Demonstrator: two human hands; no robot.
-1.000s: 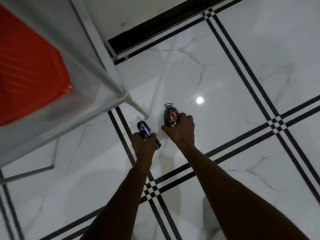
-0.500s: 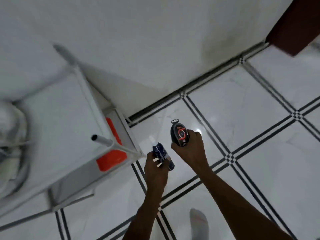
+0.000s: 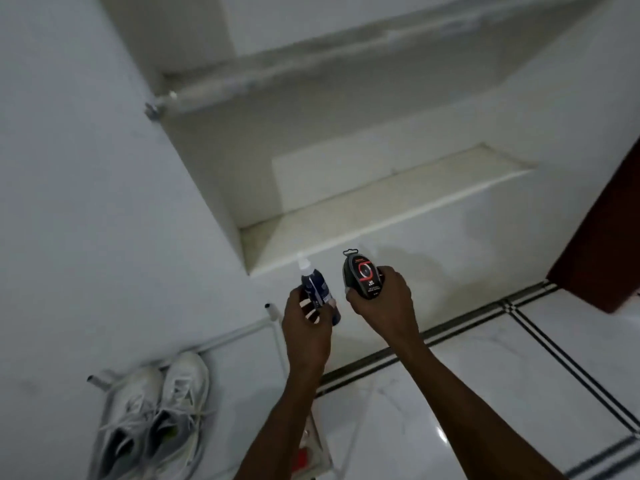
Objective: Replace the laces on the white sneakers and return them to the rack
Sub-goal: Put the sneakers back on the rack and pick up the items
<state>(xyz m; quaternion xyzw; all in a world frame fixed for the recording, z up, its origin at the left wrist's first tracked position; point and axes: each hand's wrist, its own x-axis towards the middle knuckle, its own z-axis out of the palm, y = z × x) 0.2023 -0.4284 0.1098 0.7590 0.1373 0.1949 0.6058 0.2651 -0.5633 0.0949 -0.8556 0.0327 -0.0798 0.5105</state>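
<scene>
A pair of white sneakers point(image 3: 156, 414) with white laces sits side by side on top of the white metal rack point(image 3: 242, 332) at the lower left. My left hand point(image 3: 306, 327) grips a small dark blue bottle point(image 3: 317, 289) with a white cap, held upright above the rack's right end. My right hand point(image 3: 384, 303) holds a black oval shoe-care case point(image 3: 362, 277) with a red ring on its label, raised beside the bottle. Both arms reach forward from the bottom of the view.
A recessed white wall niche point(image 3: 363, 216) with a cream shelf lies straight ahead, a rail point(image 3: 242, 81) across its top. A dark red door edge point(image 3: 602, 244) stands at the right. Something red point(image 3: 300, 460) shows on a lower rack shelf. White marble floor point(image 3: 502, 393) with black lines.
The view has swung up from the floor to the wall niche. Both hands have risen with the bottle and the case. The sneakers on the rack have come into view.
</scene>
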